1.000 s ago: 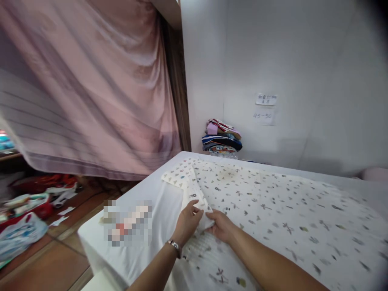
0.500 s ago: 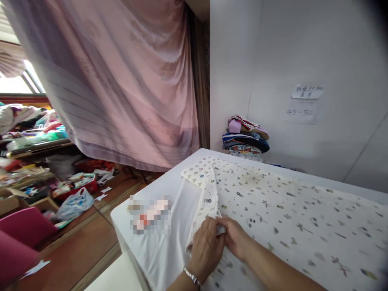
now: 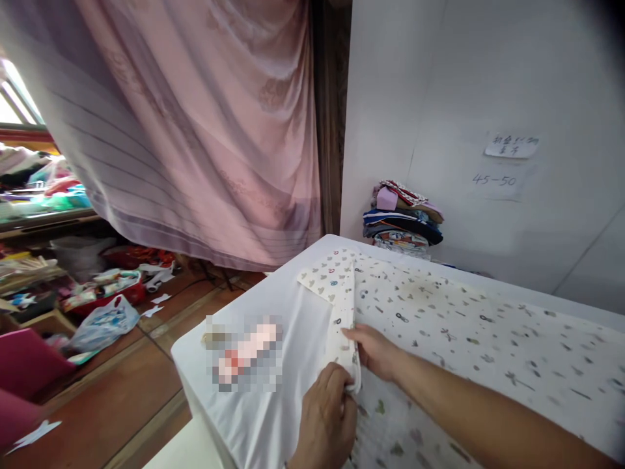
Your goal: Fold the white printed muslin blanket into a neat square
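Observation:
A white printed cloth point(image 3: 439, 326) with small brown, green and grey motifs lies across the table, its left edge turned over into a folded strip point(image 3: 336, 293). My left hand point(image 3: 327, 413) is closed on the near end of this strip, fingers bent over it. Just beyond and to the right, my right hand point(image 3: 375, 352) pinches the strip's folded side, thumb on top. Some of the fingers of both hands are hidden under the cloth. Left of the strip, a pixelated pinkish item point(image 3: 251, 352) lies on the white table point(image 3: 263, 306); its kind cannot be made out.
Stacked folded fabrics point(image 3: 403, 218) stand behind the table by the white wall point(image 3: 439, 85), which bears paper labels point(image 3: 511, 144). A pink curtain point(image 3: 234, 130) hangs at the back left. On the floor are a plastic bag point(image 3: 105, 326) and a red bin point(image 3: 102, 293) of items.
My hands have moved apart: the right slid farther up the strip, the left came slightly nearer me. The folded strip looks flatter and straighter. The view has shifted slightly left to right.

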A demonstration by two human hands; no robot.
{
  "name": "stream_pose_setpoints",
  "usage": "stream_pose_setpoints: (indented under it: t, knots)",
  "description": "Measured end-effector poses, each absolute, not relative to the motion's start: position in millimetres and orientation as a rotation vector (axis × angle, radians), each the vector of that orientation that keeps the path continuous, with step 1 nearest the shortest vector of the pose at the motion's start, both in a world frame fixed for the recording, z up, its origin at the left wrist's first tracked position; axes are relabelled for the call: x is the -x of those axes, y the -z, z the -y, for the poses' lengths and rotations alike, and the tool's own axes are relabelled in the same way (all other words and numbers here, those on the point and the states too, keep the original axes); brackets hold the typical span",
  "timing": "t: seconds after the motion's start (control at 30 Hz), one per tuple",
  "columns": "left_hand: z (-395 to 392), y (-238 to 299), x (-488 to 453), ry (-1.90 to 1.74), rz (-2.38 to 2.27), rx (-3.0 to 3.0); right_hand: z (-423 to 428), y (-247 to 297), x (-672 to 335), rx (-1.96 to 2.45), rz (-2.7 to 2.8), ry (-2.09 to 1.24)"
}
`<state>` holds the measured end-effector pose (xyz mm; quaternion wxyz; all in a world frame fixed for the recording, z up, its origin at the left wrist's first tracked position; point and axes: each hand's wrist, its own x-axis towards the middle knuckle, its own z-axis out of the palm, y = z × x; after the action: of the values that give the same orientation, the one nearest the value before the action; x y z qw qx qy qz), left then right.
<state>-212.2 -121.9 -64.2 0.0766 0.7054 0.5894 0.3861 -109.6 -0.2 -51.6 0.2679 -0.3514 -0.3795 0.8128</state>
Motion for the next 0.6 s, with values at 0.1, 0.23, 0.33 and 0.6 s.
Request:
stream_pose_setpoints:
  t: [0.1, 0.23, 0.33, 0.6]
  knots:
    - [125, 61, 219, -1.231, -1.704, -1.964, -54, 50, 125, 1.118, 1.005, -2.088]
    - [127, 64, 226, -1.291, -1.684, -1.735, -119, 51, 143, 1.247, 0.991, -1.951]
    - [126, 66, 232, -1.249, -1.657, -1.558, -153, 52, 150, 1.319, 0.958, -1.87]
    - [114, 57, 245, -1.13, -1.206, -1.517, -208, 50, 132, 1.374, 0.854, -1.739]
